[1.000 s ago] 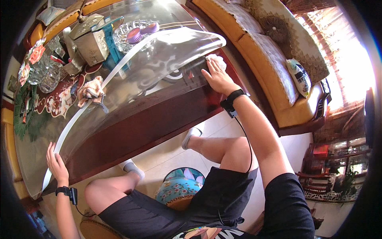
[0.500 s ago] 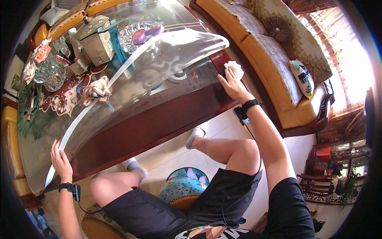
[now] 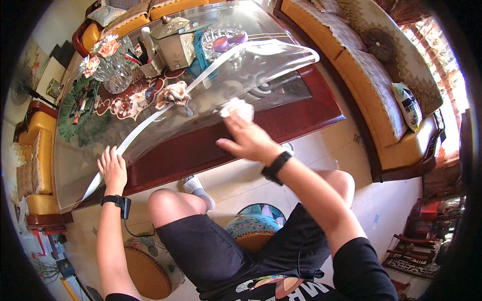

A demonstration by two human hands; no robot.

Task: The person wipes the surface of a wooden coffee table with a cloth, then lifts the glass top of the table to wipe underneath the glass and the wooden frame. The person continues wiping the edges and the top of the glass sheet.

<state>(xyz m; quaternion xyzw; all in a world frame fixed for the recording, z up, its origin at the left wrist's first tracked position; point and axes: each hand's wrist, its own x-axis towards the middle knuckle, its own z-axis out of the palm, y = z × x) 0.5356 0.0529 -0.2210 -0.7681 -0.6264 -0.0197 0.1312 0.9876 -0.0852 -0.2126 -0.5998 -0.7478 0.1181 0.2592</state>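
My left hand (image 3: 113, 169) lies with its fingers spread on the near left edge of a clear plastic table cover (image 3: 273, 54). The cover is folded back from the near side, its pale edge curving across the dark red wooden table (image 3: 324, 100). A crumpled white cloth or tissue (image 3: 238, 108) is under the fingers of my right hand (image 3: 251, 139), against the bared near part of the tabletop; the hand is slightly blurred and its thumb sticks out. On the fold rests a bunched patterned rag (image 3: 173, 95).
Across the cover stand a glass vase with flowers (image 3: 114, 75), a decorated box (image 3: 173, 45), a blue holder (image 3: 200, 52) and a glass dish (image 3: 213, 40) with purple-rimmed items. A long sofa (image 3: 346, 75) lines the right side. A round patterned stool (image 3: 256, 223) stands between my legs.
My right hand has swept left along the tabletop with the white cloth, from the right end to the middle. My left hand stays on the cover's edge. The whole view has shifted.
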